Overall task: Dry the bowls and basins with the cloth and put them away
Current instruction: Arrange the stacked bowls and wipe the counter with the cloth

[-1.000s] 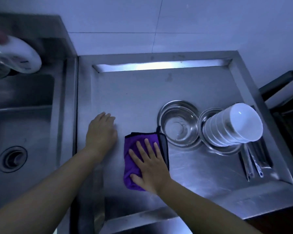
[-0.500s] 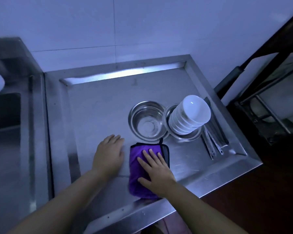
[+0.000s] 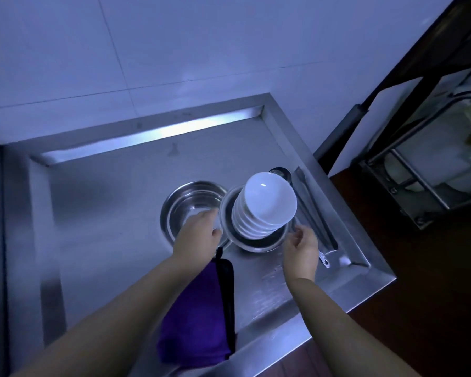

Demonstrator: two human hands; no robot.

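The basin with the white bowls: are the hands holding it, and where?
Both hands are at the rim of the basin under the bowls: left hand on its left edge, right hand on its right edge. Whether it is lifted cannot be told.

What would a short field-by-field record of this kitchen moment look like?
Surface: steel counter with a raised rim
Empty basin: steel basin, left of the stack
Stack: white bowls piled in a second steel basin
Left hand: at that basin's left rim
Right hand: at its right rim
Cloth: purple cloth lying on the counter, under the left forearm
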